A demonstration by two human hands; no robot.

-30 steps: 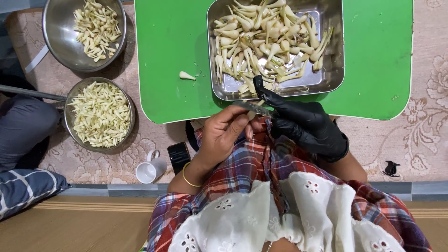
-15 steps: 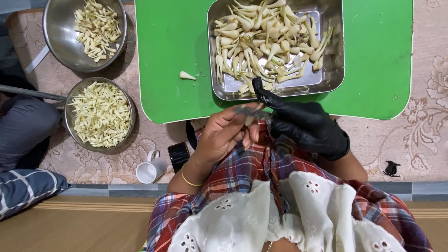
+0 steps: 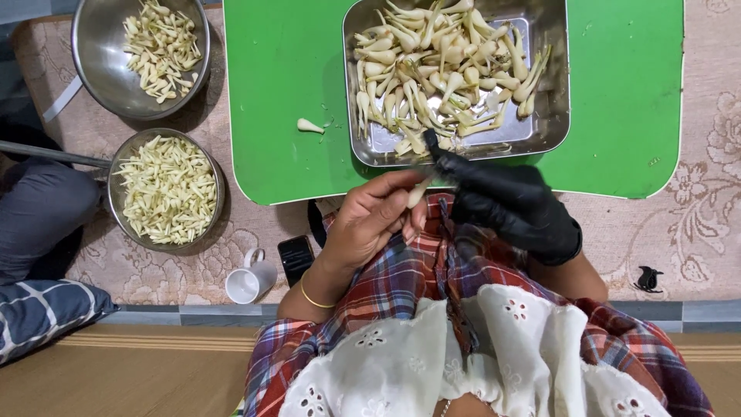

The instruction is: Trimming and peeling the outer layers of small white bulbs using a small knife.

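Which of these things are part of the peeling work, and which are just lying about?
In use: left hand holding a pale bulb; gloved right hand; steel tray of bulbs; two steel bowls; green board.

Lying about: white cup; dark phone; cushion.

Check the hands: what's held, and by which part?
Left hand pinches a pale bulb by its lower end. Gloved right hand grips a dark tool, seemingly by the handle.

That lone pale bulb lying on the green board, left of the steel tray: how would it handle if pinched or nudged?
The lone bulb looks small and probably very light. Its rounded fat end and thin tapered tail suggest it would pivot or roll in an arc on the smooth green board. Its surface looks smooth, so a pinch might slip.
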